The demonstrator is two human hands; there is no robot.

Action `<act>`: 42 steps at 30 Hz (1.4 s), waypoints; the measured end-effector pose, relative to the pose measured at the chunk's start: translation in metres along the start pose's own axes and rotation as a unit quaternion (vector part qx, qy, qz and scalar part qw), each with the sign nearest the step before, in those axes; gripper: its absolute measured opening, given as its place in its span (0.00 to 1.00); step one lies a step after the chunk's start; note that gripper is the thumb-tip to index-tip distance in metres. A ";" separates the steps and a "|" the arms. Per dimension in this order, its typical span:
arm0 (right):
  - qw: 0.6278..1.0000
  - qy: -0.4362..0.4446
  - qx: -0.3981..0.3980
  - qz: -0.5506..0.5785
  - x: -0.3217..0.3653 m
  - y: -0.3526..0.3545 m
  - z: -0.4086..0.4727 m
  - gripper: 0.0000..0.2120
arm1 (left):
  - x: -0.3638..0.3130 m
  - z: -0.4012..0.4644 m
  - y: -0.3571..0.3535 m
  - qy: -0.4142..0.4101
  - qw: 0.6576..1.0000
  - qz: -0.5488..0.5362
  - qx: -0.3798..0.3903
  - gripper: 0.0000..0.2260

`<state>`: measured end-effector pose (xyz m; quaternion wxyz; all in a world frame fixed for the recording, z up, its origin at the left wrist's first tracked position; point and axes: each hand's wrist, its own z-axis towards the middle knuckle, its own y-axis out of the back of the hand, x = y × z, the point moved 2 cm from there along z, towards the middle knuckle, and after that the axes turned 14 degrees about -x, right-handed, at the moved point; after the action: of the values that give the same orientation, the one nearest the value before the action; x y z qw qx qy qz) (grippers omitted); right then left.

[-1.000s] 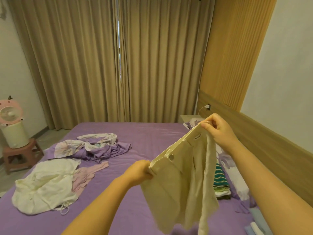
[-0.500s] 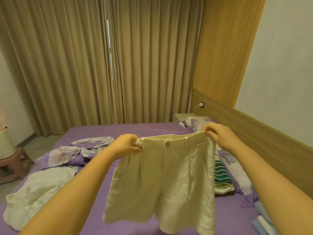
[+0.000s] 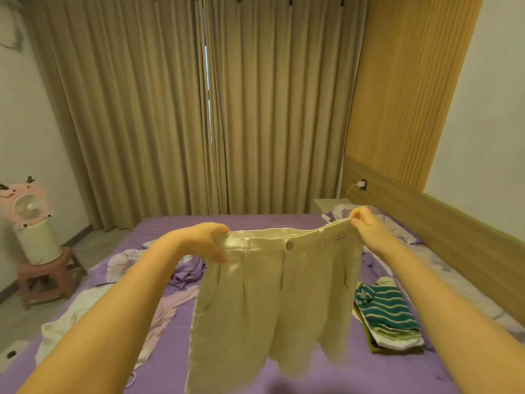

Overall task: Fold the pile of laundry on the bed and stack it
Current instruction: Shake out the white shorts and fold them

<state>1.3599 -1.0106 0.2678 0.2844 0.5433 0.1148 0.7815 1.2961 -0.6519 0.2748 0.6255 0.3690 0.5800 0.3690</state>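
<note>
Cream shorts (image 3: 272,302) hang spread out in the air over the purple bed (image 3: 255,223), front and button facing me. My left hand (image 3: 207,241) grips the left end of the waistband. My right hand (image 3: 366,223) pinches the right end. A folded stack with a green-and-white striped garment (image 3: 383,308) on top lies on the bed to the right. Unfolded laundry lies to the left: a white garment (image 3: 76,317), a pale pink one (image 3: 176,302) and a purple floral one (image 3: 187,273).
A pillow (image 3: 397,231) lies by the wooden headboard (image 3: 454,237) on the right. A pink fan (image 3: 31,220) stands on a pink stool (image 3: 42,277) left of the bed. Beige curtains (image 3: 199,109) hang behind the bed. A small nightstand (image 3: 326,204) sits at the far right corner.
The shorts were turned from edge-on to face me and pulled taut at the waistband. My left hand rose and moved left; my right hand stayed at the right end.
</note>
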 end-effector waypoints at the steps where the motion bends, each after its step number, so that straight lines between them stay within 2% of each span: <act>1: 1.000 -0.001 0.006 0.006 -0.004 -0.001 0.002 0.05 | 0.000 0.000 -0.001 0.011 1.000 0.001 -0.023 0.14; 6: 0.999 0.007 0.035 -0.001 -0.018 0.001 0.016 0.05 | -0.001 -0.003 -0.004 0.076 0.981 -0.098 -0.147 0.18; 12: 0.993 0.037 0.075 0.081 -0.027 0.006 0.023 0.03 | -0.010 -0.011 -0.012 0.102 0.923 -0.248 -0.277 0.16; 15: 0.988 0.034 0.104 0.109 -0.027 0.010 0.020 0.07 | -0.015 -0.015 -0.013 0.098 0.914 -0.231 -0.319 0.12; 18: 0.977 0.019 0.161 0.135 -0.025 0.009 0.015 0.10 | -0.018 -0.018 -0.013 0.112 0.910 -0.201 -0.346 0.18; 21: 0.961 -0.010 0.211 0.179 -0.024 0.009 0.015 0.22 | -0.017 -0.021 -0.015 0.105 0.908 -0.189 -0.360 0.16; 22: 0.955 -0.018 0.236 0.178 -0.024 0.010 0.015 0.22 | -0.016 -0.023 -0.015 0.104 0.907 -0.186 -0.364 0.17; 25: 0.948 -0.009 0.289 0.134 -0.019 0.014 0.011 0.16 | -0.009 -0.025 -0.013 0.110 0.909 -0.181 -0.359 0.21; 27: 0.956 0.003 0.272 0.111 -0.014 0.013 0.008 0.21 | -0.007 -0.029 -0.013 0.122 0.916 -0.184 -0.335 0.24; 30: 0.968 0.011 0.228 0.104 -0.011 0.012 0.005 0.24 | -0.006 -0.039 -0.014 0.133 0.926 -0.266 -0.232 0.23; 33: 0.979 -0.002 0.182 0.097 -0.016 0.010 0.007 0.20 | -0.004 -0.048 -0.011 0.116 0.928 -0.340 -0.096 0.21; 35: 0.987 -0.019 0.145 0.067 -0.017 0.005 0.007 0.18 | -0.007 -0.051 -0.015 0.115 0.926 -0.352 -0.075 0.17; 37: 0.992 -0.040 0.121 0.018 -0.016 -0.004 0.004 0.18 | -0.018 -0.051 -0.027 0.154 0.916 -0.333 -0.165 0.11; 38: 0.992 -0.057 0.114 0.011 -0.014 -0.009 0.000 0.17 | -0.025 -0.050 -0.036 0.184 0.895 -0.335 -0.230 0.09; 39: 0.991 -0.076 0.108 0.028 -0.012 -0.016 -0.005 0.14 | -0.032 -0.049 -0.048 0.210 0.866 -0.353 -0.284 0.10; 41: 0.980 -0.126 0.109 0.106 0.000 -0.025 -0.021 0.06 | -0.051 -0.051 -0.070 0.236 0.821 -0.395 -0.338 0.13; 42: 0.973 -0.137 0.119 0.144 0.008 -0.030 -0.030 0.10 | -0.060 -0.052 -0.080 0.231 0.811 -0.411 -0.345 0.14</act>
<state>1.3402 -0.9783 0.2478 0.1149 0.6857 0.0875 0.7135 1.2435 -0.7402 0.2281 0.6526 -0.2401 0.6399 0.3272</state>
